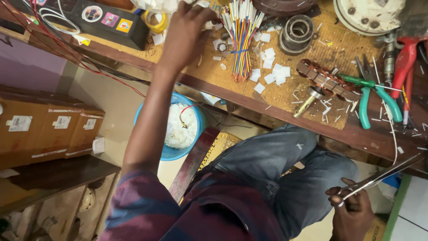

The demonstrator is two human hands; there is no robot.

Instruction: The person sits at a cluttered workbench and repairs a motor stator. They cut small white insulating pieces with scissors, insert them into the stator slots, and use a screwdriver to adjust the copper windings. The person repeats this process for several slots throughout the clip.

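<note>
1. Short-sleeved shirt (pixel 196 214), dark maroon with blue-grey stripes, kinda plaid-looking at the sleeve edge.
2. Faded blue-grey jeans (pixel 285 174), creased at the knees, with a small white scrap stuck on one thigh.
3. Both forearms bare, left hand (pixel 187 33) and right hand (pixel 352 212) without gloves, rings or a watch.

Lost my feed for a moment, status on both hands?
Left hand reaching by wire bundle, fingers on paper scraps. Right hand gripping scissors over lap. Nothing blocking.

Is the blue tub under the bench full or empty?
Partly full: the blue tub holds a heap of white scraps and a loop of red wire; its depth is hidden.
</note>
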